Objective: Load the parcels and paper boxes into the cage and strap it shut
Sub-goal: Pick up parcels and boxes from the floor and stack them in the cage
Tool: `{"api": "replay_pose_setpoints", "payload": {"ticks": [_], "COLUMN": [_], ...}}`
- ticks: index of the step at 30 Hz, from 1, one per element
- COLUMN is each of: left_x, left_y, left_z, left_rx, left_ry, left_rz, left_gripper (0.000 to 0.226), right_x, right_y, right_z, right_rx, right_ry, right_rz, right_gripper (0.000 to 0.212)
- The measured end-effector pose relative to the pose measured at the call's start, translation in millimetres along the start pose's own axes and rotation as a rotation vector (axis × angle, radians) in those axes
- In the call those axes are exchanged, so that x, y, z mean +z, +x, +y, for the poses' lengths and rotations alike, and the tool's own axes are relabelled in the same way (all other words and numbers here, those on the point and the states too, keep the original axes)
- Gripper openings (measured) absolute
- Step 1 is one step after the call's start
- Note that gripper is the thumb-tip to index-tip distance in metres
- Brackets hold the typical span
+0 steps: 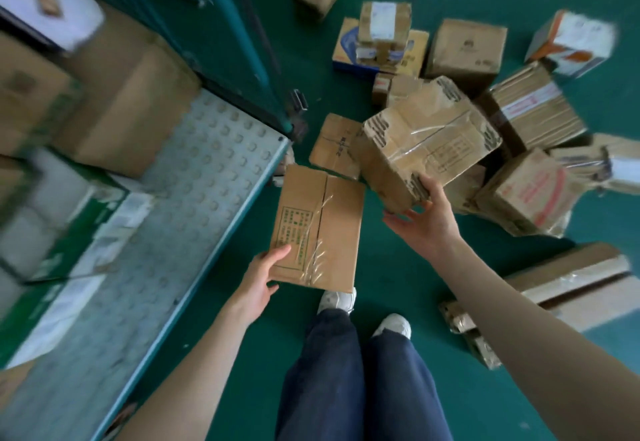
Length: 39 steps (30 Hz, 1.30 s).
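Your left hand (pixel 258 279) holds a flat box (pixel 320 226) by its near left corner. The thumb lies on the top face and the other fingers are hidden under the box, so you are pinching the corner between them. This box is in the air, above the green floor (pixel 408 302) and just beside the edge of the cage (pixel 207 170).

Your right hand (pixel 424 221) holds a worn box (pixel 426 143) with wrinkled clear tape on it. The thumb presses on the near corner and the other fingers are spread under the box. The box is tilted and is lifted over the pile of parcels (pixel 530 111) that lies on the floor at your right.

The cage stands at your left and has a grey floor plate with round bumps. Some brown cartons (pixel 128 108) are already inside, against its far side, but this part of the view is blurred. A teal post (pixel 256 42) rises at the cage corner. Your two white shoes (pixel 337 298) stand on the floor between the cage and the pile.
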<state>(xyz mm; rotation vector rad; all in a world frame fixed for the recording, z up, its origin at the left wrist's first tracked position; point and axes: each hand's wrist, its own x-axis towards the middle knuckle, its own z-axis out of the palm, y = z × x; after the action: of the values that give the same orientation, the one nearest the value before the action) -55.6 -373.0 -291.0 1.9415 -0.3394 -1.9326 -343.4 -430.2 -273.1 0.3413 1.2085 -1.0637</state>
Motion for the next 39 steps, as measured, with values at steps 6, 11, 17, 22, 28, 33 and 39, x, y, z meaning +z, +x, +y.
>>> {"api": "replay_pose_setpoints", "payload": {"ticks": [6, 11, 17, 22, 28, 33, 39], "left_x": [-33, -56, -87, -109, -160, -203, -282], "left_y": [-100, -163, -230, -272, -317, -339, -359], "left_z": [32, 32, 12, 5, 10, 27, 69], "left_rx": [0.102, 0.137, 0.14, 0.16, 0.274, 0.416, 0.527], "left_ry": [-0.094, -0.176, -0.437, -0.418, -0.41, -0.461, -0.602], "left_rz": [0.268, 0.567, 0.612, 0.779, 1.102, 1.196, 1.141], "left_gripper": [0.112, 0.091, 0.139, 0.119, 0.109, 0.11, 0.118], "right_x": [45, 66, 97, 127, 200, 256, 337], "right_y": [-101, -154, -201, -216, -241, -261, -279], "right_z": [-2, 8, 36, 53, 94, 135, 181], "right_rx": [0.009, 0.035, 0.107, 0.14, 0.131, 0.119, 0.052], "right_ry": [-0.183, -0.361, -0.582, -0.726, -0.873, -0.936, -0.904], "right_rz": [-0.086, -0.148, -0.245, -0.35, -0.495, -0.528, -0.59], "right_gripper": [0.032, 0.031, 0.033, 0.049, 0.051, 0.028, 0.021]}}
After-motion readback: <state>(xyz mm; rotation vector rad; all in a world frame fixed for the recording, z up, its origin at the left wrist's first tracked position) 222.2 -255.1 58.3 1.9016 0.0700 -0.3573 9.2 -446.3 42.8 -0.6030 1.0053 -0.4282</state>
